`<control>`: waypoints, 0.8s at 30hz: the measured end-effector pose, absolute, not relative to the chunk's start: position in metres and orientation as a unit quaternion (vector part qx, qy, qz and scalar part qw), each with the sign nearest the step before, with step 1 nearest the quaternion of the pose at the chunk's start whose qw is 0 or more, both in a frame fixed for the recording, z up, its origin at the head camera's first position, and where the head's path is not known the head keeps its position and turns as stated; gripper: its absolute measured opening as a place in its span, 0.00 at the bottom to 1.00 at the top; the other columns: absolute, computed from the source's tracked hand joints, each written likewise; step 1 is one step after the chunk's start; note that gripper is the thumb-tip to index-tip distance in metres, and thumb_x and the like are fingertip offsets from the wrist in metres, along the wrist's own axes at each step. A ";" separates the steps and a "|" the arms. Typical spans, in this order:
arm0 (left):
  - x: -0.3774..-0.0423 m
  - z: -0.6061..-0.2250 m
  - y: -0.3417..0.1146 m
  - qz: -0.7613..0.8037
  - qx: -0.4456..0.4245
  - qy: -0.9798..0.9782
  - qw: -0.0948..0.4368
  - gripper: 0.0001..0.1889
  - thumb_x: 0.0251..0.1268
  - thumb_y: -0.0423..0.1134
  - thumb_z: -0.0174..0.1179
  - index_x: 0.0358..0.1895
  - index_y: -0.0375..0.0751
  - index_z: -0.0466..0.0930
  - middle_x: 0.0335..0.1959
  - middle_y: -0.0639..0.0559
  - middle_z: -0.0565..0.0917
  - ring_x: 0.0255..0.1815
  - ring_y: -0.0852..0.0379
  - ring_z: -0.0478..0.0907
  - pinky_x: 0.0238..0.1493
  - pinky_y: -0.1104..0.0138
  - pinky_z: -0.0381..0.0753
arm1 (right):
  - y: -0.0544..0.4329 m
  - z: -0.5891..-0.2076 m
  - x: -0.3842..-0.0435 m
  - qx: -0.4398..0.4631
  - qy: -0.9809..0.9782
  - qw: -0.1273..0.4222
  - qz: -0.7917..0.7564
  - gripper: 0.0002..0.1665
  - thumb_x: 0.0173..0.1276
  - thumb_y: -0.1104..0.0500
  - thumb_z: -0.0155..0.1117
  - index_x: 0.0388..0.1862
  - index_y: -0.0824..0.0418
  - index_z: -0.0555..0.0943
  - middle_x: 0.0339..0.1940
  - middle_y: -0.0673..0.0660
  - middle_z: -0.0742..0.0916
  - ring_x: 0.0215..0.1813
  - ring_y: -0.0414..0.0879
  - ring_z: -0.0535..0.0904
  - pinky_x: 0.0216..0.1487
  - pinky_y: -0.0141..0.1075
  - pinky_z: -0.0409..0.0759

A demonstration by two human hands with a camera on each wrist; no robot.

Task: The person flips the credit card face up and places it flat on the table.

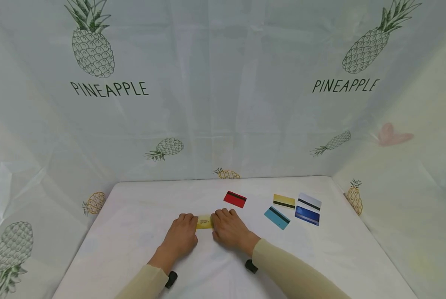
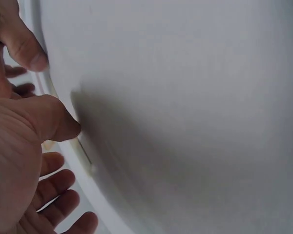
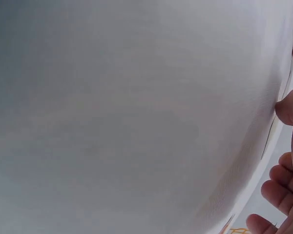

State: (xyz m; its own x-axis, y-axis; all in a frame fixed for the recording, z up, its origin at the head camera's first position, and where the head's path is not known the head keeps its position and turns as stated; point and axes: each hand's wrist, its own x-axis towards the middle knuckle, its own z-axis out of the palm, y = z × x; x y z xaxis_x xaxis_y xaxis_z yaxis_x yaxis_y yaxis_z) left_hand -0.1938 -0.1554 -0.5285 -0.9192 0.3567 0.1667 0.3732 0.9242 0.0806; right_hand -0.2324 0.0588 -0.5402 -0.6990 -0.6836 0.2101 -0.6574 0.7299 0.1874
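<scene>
A yellow plastic card [image 1: 204,221] lies flat or nearly flat on the white tabletop, between the two hands in the head view. Its left end is pinched by my left hand [image 1: 181,233], with curled fingers at the far side and the thumb nearer. My right hand [image 1: 231,227] grips the right end in the same manner, covering that part of the card. From the left wrist camera, the left thumb [image 2: 63,127] presses at the card's thin edge. The right wrist view catches the right thumb [image 3: 289,108] at that edge too.
Beyond the hands lies a red card [image 1: 235,199] with a black stripe. To the right are a second yellow card [image 1: 284,199], a light-blue card [image 1: 276,218], a white card [image 1: 310,200] and a dark-blue card [image 1: 307,215]. Pineapple-print curtains [image 1: 230,108] surround the table.
</scene>
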 end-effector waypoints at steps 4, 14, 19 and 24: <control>-0.182 -0.532 -0.150 -0.053 -0.212 -0.974 0.057 0.23 0.70 0.33 0.64 0.66 0.29 0.77 0.64 0.38 0.79 0.69 0.40 0.76 0.69 0.50 0.77 | 0.064 -0.540 -0.223 0.372 -0.919 0.120 -0.044 0.24 0.75 0.46 0.62 0.63 0.56 0.79 0.62 0.51 0.84 0.63 0.47 0.79 0.65 0.44 0.79; -0.171 -0.528 -0.141 -0.114 -0.199 -0.971 -0.073 0.39 0.76 0.55 0.62 0.76 0.26 0.66 0.79 0.31 0.67 0.81 0.34 0.63 0.78 0.42 0.65 | 0.065 -0.541 -0.210 0.398 -0.913 0.071 -0.052 0.29 0.80 0.48 0.56 0.75 0.56 0.76 0.74 0.50 0.81 0.78 0.48 0.72 0.77 0.54 0.71; -0.176 -0.531 -0.149 -0.109 -0.198 -0.971 -0.083 0.45 0.75 0.62 0.60 0.78 0.26 0.64 0.81 0.31 0.64 0.83 0.34 0.59 0.79 0.40 0.62 | 0.058 -0.542 -0.213 0.390 -0.917 0.051 -0.064 0.31 0.83 0.45 0.52 0.79 0.54 0.73 0.78 0.49 0.77 0.83 0.48 0.67 0.80 0.55 0.67; -0.182 -0.532 -0.160 -0.097 -0.194 -0.973 -0.079 0.48 0.74 0.66 0.58 0.78 0.26 0.64 0.82 0.32 0.63 0.84 0.34 0.58 0.79 0.40 0.61 | 0.044 -0.542 -0.220 0.379 -0.923 0.029 -0.063 0.33 0.84 0.43 0.49 0.81 0.54 0.70 0.81 0.49 0.74 0.85 0.47 0.63 0.81 0.55 0.64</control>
